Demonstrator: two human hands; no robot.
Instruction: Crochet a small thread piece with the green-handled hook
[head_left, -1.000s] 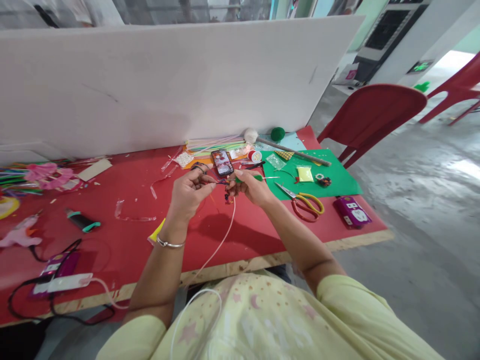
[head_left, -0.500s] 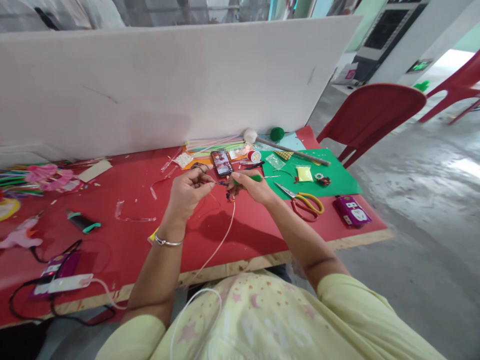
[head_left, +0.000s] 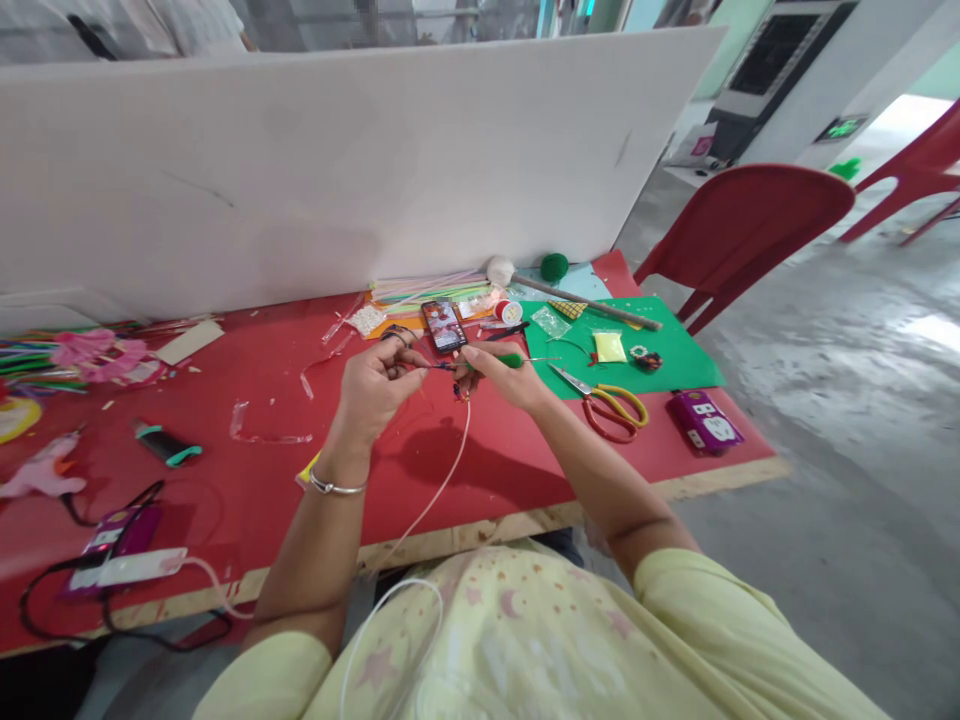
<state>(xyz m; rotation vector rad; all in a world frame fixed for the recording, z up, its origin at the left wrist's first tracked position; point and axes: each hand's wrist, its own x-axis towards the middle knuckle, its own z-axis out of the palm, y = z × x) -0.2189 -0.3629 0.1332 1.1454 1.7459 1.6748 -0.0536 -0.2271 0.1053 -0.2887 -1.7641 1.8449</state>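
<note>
My left hand [head_left: 381,383] pinches one end of a thin dark strand or braid [head_left: 442,366] above the red table cover. Against its other end, my right hand [head_left: 501,375] is closed, also wrapped round a green-handled tool [head_left: 512,360] whose thin metal shaft points right. A small dark, colourful piece [head_left: 459,392] hangs just under my right fingers; its details are too small to tell. Behind the hands lies a phone [head_left: 444,326] with its screen lit. A pale cable [head_left: 442,480] runs from below my right hand to the table's front edge.
Scissors [head_left: 613,410] and a purple power socket [head_left: 705,422] lie right, near a green sheet [head_left: 675,345] with a yellow packet [head_left: 609,347]. Cutters [head_left: 169,445], a pink glue gun [head_left: 43,470] and cables are left. A white board [head_left: 315,170] stands behind.
Both hands stay nearly in place, with only slight finger movement around the strand. The picture on the phone screen has changed.
</note>
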